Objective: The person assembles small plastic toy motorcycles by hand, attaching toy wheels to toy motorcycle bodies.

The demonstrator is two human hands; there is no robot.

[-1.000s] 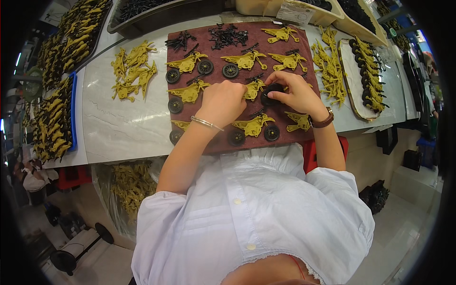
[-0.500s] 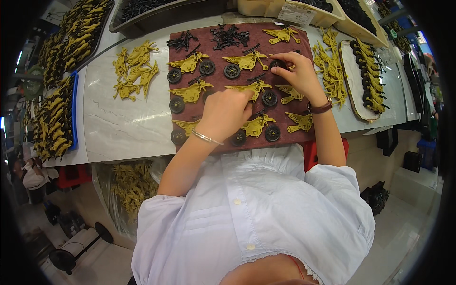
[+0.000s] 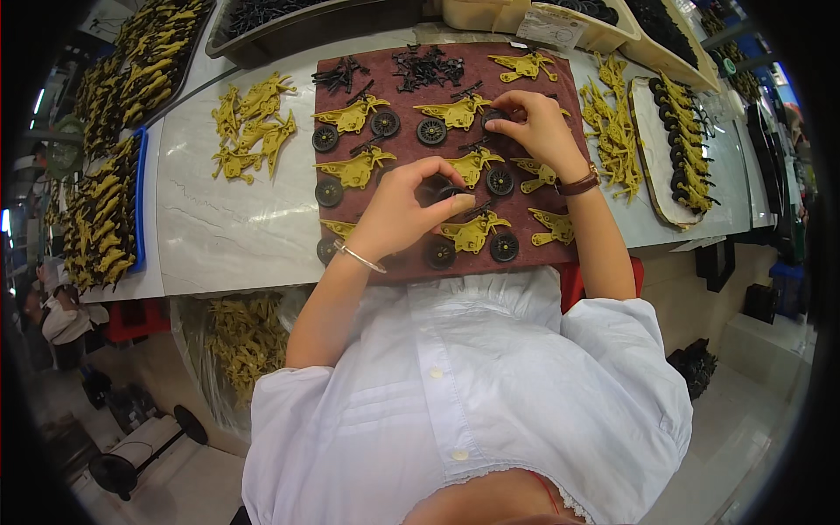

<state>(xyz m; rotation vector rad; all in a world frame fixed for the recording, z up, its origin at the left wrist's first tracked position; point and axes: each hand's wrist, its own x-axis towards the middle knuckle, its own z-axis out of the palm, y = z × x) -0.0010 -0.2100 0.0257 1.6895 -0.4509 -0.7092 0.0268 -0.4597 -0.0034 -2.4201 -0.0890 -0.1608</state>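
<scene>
Rows of yellow toy motorbike bodies (image 3: 354, 171) lie on a dark red cloth (image 3: 398, 144), many with black spoked wheels beside or on them. My left hand (image 3: 407, 206) is closed in a pinch on a black wheel (image 3: 448, 191), just left of a yellow body (image 3: 475, 164) in the middle row. Up and to the right, my right hand (image 3: 542, 131) pinches another black wheel (image 3: 495, 115) at the front end of a top-row body (image 3: 453, 112). Whether that wheel is seated on it, I cannot tell. Fingers hide part of both wheels.
Small black parts (image 3: 429, 68) lie piled at the cloth's far edge. Loose yellow bodies (image 3: 254, 127) rest to the left, more (image 3: 611, 131) to the right beside a white tray (image 3: 647, 149) of assembled pieces. Bins (image 3: 297, 35) of black parts line the back.
My left hand has drawn back to the left from the middle-row body and now shows a wheel in its fingers. My right hand has moved slightly left with its wheel, to the top-row body.
</scene>
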